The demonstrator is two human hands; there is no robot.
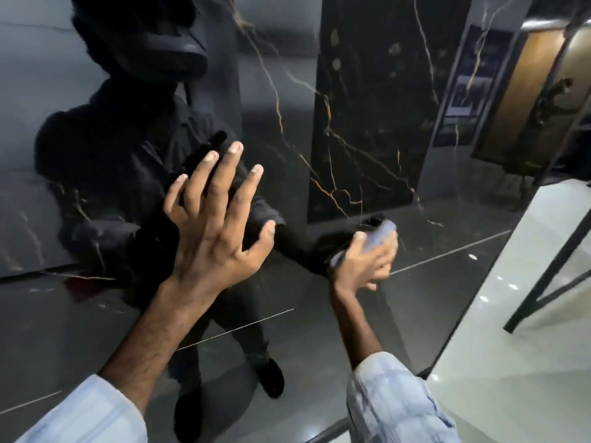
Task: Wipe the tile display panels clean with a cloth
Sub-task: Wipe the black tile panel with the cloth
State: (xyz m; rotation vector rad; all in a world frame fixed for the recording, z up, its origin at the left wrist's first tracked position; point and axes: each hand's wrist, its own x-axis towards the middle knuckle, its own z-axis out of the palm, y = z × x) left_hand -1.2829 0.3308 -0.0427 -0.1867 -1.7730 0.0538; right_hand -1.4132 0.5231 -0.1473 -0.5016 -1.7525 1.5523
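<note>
Right hand (pixel 363 262) grip clenches cloth (pixel 382 233) against glossy dark tile panel (pixel 367 107); unwiped panel stretches up-left. Left hand (pixel 217 219) grip released, fingers splayed.

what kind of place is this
Probably a tile showroom: a tall, glossy black marble-look panel with gold veins stands upright, more framed slabs lean at the right, and the right hand wipes with a cloth.

Tile showroom: tall glossy black marble-look display panel (pixel 367 123) (gold veining) stands upright on a polished tiled floor (pixel 511 362), beside black metal stand legs (pixel 543 282).
</note>
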